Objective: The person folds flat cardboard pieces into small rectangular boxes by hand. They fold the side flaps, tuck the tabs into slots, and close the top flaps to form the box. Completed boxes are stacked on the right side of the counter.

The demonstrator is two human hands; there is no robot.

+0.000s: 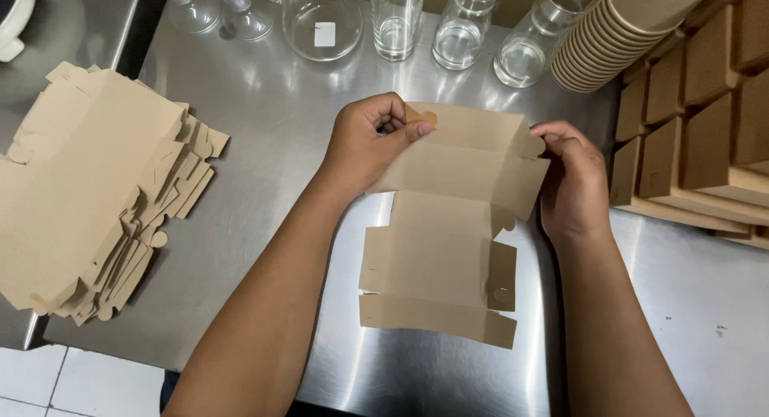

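Two hands [368, 141] [573, 185] pinch box blank [448, 225].

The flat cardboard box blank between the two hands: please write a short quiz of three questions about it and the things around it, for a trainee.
1. True or false: both the left hand and the right hand grip the flat box blank at its far end.
2. Where does the stack of unfolded blanks lie?
A. Left of the hands
B. Right of the hands
C. Under the glasses
3. Fill in: on the right, behind the assembled boxes, stands a tilted stack of paper ____.

Key:
1. True; each hand pinches one far corner, and the near part hangs over the steel table.
2. A
3. cups
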